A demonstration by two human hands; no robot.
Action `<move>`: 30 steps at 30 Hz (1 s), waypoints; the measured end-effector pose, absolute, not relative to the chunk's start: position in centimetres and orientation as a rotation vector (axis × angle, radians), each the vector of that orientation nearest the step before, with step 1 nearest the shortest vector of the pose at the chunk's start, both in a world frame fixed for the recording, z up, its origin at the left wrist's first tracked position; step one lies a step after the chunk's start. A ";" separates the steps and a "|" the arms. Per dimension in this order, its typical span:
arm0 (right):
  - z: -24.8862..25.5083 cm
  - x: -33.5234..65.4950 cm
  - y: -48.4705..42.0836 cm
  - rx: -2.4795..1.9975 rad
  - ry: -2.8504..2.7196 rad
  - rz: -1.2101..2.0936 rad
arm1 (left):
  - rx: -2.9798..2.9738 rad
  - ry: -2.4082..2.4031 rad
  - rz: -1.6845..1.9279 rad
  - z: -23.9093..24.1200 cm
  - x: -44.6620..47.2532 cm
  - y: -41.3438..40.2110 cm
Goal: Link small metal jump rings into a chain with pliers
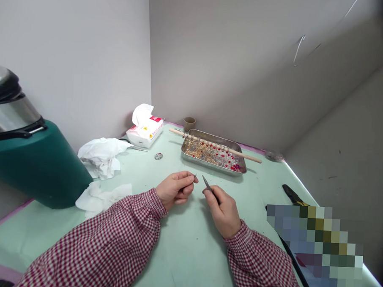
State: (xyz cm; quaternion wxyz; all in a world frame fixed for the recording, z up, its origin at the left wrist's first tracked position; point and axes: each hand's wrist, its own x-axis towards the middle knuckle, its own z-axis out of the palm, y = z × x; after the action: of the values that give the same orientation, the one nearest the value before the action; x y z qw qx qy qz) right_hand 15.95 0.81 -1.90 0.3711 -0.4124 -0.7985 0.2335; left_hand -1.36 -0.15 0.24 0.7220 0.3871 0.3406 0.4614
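Over the table (186,253) | right hand (223,210): pointed tool (206,183) | tip forward-left, axis diagonal

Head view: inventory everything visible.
Flask: one, green, left
Pack: one, white, back left
Wads: two, white, by flask
Slim tool: one, silver, by wads
Ring: one, silver-red, near tray
Cup: one, brown, behind tray
Tray: one, silver, back
Beads: many, gold, clear, red, in tray
Rod: one, tan, across tray
Handle: one, black, right
Masked item: one, colours obscured, right
Table: one, green, beneath
Walls: several, grey, behind
Pointed tool: one, grey, right grip
Sliver: one, dark, left grip
Sleeves: two, red-white, foreground
Left grip: one, bare, centre
Right grip: one, bare, centre
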 end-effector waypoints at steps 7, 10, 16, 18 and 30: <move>-2.0 15.8 0.6 -1.044 -2.083 0.562 | 0.894 0.789 1.054 0.1 -1.0 -0.2; -2.0 15.8 0.6 -1.040 -2.097 0.558 | 0.906 0.787 1.054 0.0 -0.8 -0.2; -2.1 15.7 0.6 -1.049 -2.098 0.547 | 0.921 0.785 1.063 0.0 -0.8 -0.1; -2.1 15.7 0.6 -1.050 -2.102 0.545 | 0.929 0.774 1.071 -0.1 -0.8 -0.1; -1.4 16.3 1.0 -1.131 -2.027 0.805 | 0.965 0.756 1.083 -0.2 -0.8 -0.2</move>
State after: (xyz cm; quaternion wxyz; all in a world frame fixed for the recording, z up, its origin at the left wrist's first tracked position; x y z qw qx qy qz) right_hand 16.33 0.99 -1.41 0.3358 -0.4336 -0.7773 0.3085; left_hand -0.80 -0.16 -0.19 0.6839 0.4305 0.3371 0.4831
